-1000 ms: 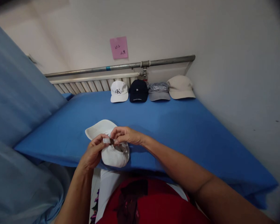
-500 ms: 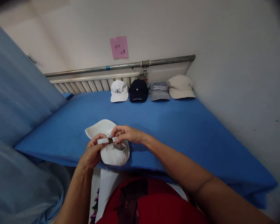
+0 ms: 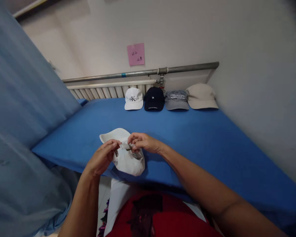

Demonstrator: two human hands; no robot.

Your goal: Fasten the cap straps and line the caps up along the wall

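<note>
A white baseball cap (image 3: 129,163) rests near the front edge of the blue-covered bed, its brim toward the far left and its back opening facing me. My left hand (image 3: 105,156) pinches the free end of the cap's adjustment strap (image 3: 124,146) between thumb and fingertips. From the other side, my right hand (image 3: 143,143) grips the same strap beside its small metal buckle (image 3: 129,147). Both hands are closed, and the fingers partly hide the strap.
Along the back of the blue sheet (image 3: 187,138) stand a white cap (image 3: 134,98), a black cap (image 3: 154,98), a grey cap (image 3: 177,100) and a beige cap (image 3: 202,96). Behind them run a radiator (image 3: 103,91) and a pipe (image 3: 187,68). A blue curtain (image 3: 22,98) hangs at left.
The strap's free end, held by my left hand, now shows shorter beside the buckle. My left fingers have come closer to my right ones. The whole view has shifted slightly.
</note>
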